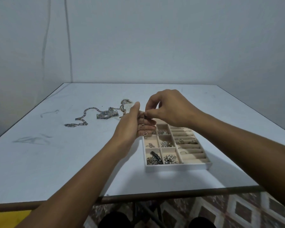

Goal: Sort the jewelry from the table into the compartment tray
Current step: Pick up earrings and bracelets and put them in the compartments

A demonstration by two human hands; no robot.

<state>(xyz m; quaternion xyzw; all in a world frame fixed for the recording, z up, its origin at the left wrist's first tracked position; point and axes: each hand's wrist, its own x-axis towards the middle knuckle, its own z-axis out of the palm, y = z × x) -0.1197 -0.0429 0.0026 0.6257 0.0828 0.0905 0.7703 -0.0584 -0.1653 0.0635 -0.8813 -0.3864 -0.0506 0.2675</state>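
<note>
walls (155,38): plain pale grey | table (39,162): white, scuffed | floor (237,211): diamond-patterned tiles

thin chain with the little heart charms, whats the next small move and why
Probably lower the thin chain with small heart charms into the beige-lined white tray. The right hand pinches its top, and it dangles against the fingers of the left hand, just above the tray's far-left corner.

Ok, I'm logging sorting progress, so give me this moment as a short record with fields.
in hand: fine chain with small charms, pinched at its top by right hand
left hand: beside the chain; grip unclear
position: above far-left corner of tray
on table: link chain, watch
tray contents: visible small compartments hold pieces; rings in the rolls
</note>
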